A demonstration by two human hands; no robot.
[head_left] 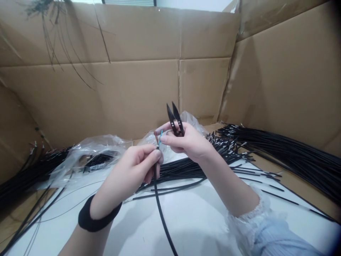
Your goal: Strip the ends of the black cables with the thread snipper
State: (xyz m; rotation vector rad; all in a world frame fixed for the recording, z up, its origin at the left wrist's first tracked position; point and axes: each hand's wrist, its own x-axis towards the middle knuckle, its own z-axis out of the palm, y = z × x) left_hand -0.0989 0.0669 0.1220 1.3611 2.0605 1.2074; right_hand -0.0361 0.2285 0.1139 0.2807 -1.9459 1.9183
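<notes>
Near the middle of the view, my left hand (145, 161) pinches a black cable (160, 208) just below its stripped end. Brown and blue inner wires (156, 137) stick up out of the jacket. Beside them is my right hand (186, 140), with its thumb and fingertips at the blue wire. A pair of black thread snips (174, 119) is held in that same hand, blades pointing up and apart. From my left hand the cable hangs down toward the bottom edge. My right palm and part of the snips' handle are hidden.
Behind my hands lies a pile of black cables (183, 169) on the white tabletop (149, 227). More cable bundles sit at right (282, 149) and left (29, 169). Clear plastic bags (98, 145) lie behind. Cardboard walls (138, 92) enclose the back and sides.
</notes>
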